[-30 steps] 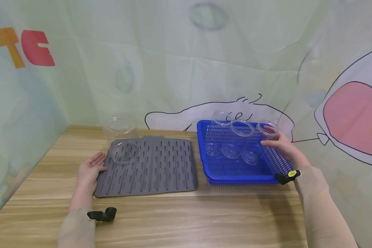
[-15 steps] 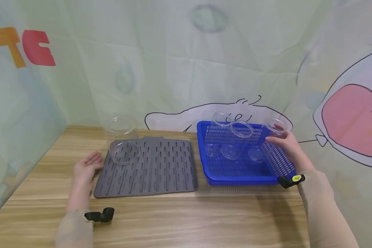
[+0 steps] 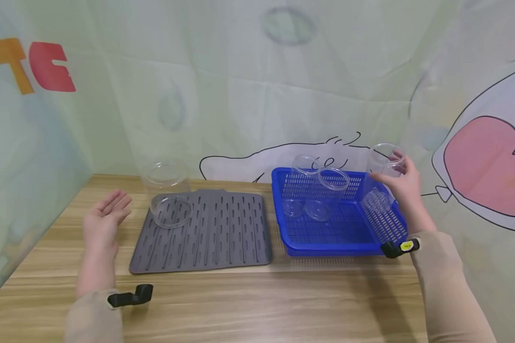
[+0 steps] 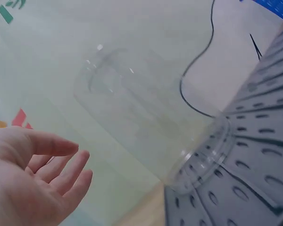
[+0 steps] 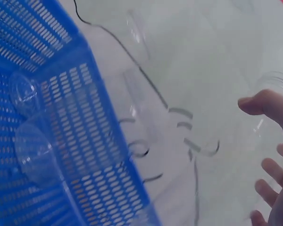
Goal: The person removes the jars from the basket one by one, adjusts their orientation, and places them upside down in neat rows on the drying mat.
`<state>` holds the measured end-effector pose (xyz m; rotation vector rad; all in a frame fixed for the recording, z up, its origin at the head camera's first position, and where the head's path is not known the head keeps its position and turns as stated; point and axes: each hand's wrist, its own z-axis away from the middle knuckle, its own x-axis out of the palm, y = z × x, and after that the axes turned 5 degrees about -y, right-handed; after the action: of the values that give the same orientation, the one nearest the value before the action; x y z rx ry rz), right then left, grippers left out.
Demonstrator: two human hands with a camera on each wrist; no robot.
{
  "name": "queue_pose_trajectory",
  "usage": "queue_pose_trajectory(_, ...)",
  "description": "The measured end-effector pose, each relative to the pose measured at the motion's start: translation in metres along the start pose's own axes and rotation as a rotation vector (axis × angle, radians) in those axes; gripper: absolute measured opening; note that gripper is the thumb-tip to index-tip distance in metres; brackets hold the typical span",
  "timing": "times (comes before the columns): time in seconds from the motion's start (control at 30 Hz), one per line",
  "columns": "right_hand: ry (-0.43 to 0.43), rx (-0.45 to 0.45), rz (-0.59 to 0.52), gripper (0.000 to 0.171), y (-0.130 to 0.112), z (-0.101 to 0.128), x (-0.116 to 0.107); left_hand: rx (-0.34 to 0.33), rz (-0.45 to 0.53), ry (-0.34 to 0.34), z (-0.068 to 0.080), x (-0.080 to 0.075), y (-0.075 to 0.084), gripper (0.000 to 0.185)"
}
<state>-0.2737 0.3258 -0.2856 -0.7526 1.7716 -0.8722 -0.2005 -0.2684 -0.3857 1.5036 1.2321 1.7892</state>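
My right hand [image 3: 405, 186] grips a tall clear plastic jar [image 3: 374, 183] around its upper part, thumb on the near side and fingers behind. The jar is upright, over the right end of the blue basket [image 3: 334, 247]. Two more clear jars stand inside: one at the back left [image 3: 305, 165], the other [image 3: 334, 179] just right of it. My left hand [image 3: 103, 221] is off to the left, palm up and fingers loosely bent, holding nothing. Nearest to it, a wider clear jar [image 4: 132, 113] stands on the left part of the grey ridged mat [image 3: 216, 228].
Basket and mat lie side by side on a wooden table [image 3: 240, 305], a narrow strip of wood between them. Behind the table hangs a pale green curtain [image 3: 240, 95] with printed drawings. Black cameras [image 3: 130, 296] are strapped to both wrists.
The jar in my right hand has moved up and rightward from beside the other basket jars. My left hand has drawn left, away from the mat's edge. The other jars have stayed put.
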Motion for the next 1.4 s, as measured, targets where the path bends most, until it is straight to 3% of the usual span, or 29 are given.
queue_pose_trajectory(0.1, 0.077, -0.058, 0.023, 0.083, -0.019, 0.004, 0.003, 0.065, 0.039, -0.013, 0.006, 0.011, 0.009, 0.053)
queue_pose_trajectory(0.3, 0.233, -0.285, 0.188, 0.082, -0.057, 0.013, 0.017, 0.185, 0.080, -0.113, 0.017, 0.035, 0.019, 0.041)
queue_pose_trajectory(0.53, 0.257, -0.478, 0.337, 0.086, -0.093, 0.030, 0.049, 0.257, -0.120, -0.288, 0.028, 0.062, 0.015, 0.050)
queue_pose_trajectory(0.7, 0.227, -0.622, 0.434, 0.084, -0.118, 0.045, 0.080, 0.232, -0.261, -0.387, 0.032, 0.081, 0.006, 0.065)
queue_pose_trajectory(0.9, 0.171, -0.750, 0.533, 0.082, -0.135, 0.062, 0.120, 0.161, -0.340, -0.466, 0.036, 0.096, -0.005, 0.075)
queue_pose_trajectory(1.07, 0.175, -0.855, 0.623, 0.084, -0.143, 0.083, 0.152, 0.131, -0.406, -0.532, 0.039, 0.107, -0.012, 0.083)
queue_pose_trajectory(1.2, 0.201, -0.914, 0.698, 0.085, -0.148, 0.096, 0.174, 0.120, -0.449, -0.557, 0.041, 0.115, -0.015, 0.086)
queue_pose_trajectory(1.4, 0.154, -0.934, 0.760, 0.083, -0.148, 0.109, 0.199, 0.098, -0.470, -0.600, 0.040, 0.123, -0.021, 0.086)
